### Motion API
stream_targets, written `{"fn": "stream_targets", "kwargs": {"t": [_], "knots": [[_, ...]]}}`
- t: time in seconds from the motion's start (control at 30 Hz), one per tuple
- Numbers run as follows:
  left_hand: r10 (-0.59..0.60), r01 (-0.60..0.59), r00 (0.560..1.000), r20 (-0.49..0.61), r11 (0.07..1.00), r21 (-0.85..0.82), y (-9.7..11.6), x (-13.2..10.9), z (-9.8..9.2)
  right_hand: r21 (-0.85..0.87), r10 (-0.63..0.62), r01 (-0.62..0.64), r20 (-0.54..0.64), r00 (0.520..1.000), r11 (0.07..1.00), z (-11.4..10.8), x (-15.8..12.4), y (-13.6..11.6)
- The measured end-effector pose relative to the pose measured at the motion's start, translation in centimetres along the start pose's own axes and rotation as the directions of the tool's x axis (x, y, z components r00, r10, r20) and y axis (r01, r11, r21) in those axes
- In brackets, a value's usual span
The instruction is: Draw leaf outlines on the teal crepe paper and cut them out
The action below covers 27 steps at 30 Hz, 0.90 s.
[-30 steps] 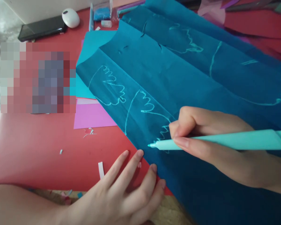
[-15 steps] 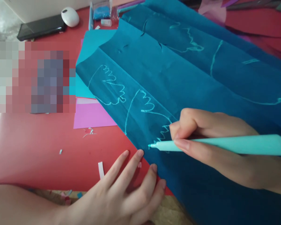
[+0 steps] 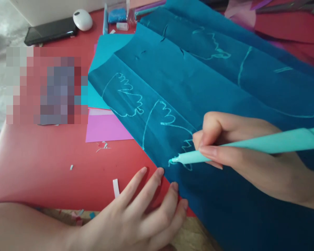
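Note:
A large dark blue sheet [image 3: 199, 83] with pale drawn outlines lies across the red table [image 3: 42, 160]. My right hand [image 3: 240, 153] pinches a pale turquoise marker [image 3: 251, 146], whose tip touches the sheet near its lower left edge beside a jagged drawn line. My left hand [image 3: 143, 212] lies flat with its fingers spread. Its fingertips rest on the red table right at the sheet's edge, just below the marker tip.
Pink paper [image 3: 104, 127] and lighter blue paper [image 3: 104, 45] stick out from under the sheet. Small paper scraps [image 3: 116, 187] lie on the table. A white mouse [image 3: 82, 20], a black flat device [image 3: 51, 31] and a small clear box [image 3: 117, 14] sit at the far edge.
The marker has tilted, its back end lifted, and the tip has drawn a little more of the jagged line. My left hand has stayed in place.

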<state>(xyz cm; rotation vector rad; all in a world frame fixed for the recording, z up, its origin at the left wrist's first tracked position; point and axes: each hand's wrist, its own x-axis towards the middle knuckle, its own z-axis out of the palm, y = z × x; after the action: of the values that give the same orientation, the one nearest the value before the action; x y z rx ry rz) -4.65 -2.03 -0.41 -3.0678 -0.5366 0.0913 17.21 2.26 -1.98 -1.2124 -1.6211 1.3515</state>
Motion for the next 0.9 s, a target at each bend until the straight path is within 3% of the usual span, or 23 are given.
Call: {"fn": "stream_targets", "kwargs": {"t": [0.27,0.47,0.9], "knots": [[0.02,-0.02,0.999,-0.027,1.0,-0.009,0.0,-0.3,0.3,0.086,-0.101,0.09,0.133,0.986,0.992,0.5,1.5,-0.4],[0.015,-0.015,1.0,0.003,1.0,-0.01,0.0,-0.3,0.1,0.084,-0.083,0.065,0.232,0.969,0.994,0.3,2.0,0.4],[0.025,-0.025,1.0,-0.014,1.0,-0.015,0.0,-0.1,0.0,0.041,-0.119,0.112,0.26,0.958,0.993,0.4,2.1,0.0]]}}
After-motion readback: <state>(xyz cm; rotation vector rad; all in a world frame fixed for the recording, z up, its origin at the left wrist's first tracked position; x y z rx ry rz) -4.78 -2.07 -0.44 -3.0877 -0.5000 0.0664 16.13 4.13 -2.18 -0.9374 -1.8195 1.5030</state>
